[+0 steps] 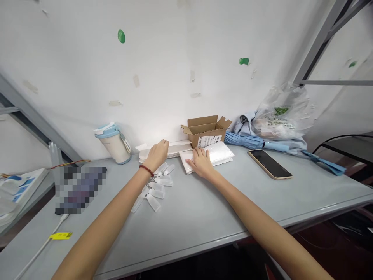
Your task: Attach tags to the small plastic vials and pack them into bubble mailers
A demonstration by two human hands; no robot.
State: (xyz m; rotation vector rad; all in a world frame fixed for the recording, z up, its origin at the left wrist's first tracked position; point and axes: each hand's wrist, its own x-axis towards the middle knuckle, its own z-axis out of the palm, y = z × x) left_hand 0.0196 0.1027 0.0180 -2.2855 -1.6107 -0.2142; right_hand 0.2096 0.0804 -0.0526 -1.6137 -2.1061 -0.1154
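My left hand [158,153], with a dark red bead bracelet at the wrist, is closed in front of a long stack of white paper [180,147] by the wall. Its fingertips are turned away, so whatever they hold is hidden. My right hand [201,162] lies flat, fingers apart, on the left part of a folded white paper packet [219,154]. Several small translucent plastic pieces [157,190] are scattered on the table just below my left hand. Behind the packet stands an open cardboard box [207,130] with a white label.
A cream cup with a blue lid [113,144] stands left, near a blurred-out item [84,188] and a white cable [43,245]. On the right are a phone [269,163], a folded blue umbrella [247,140] and a plastic bag [282,116]. The grey table [198,217] meets a white wall.
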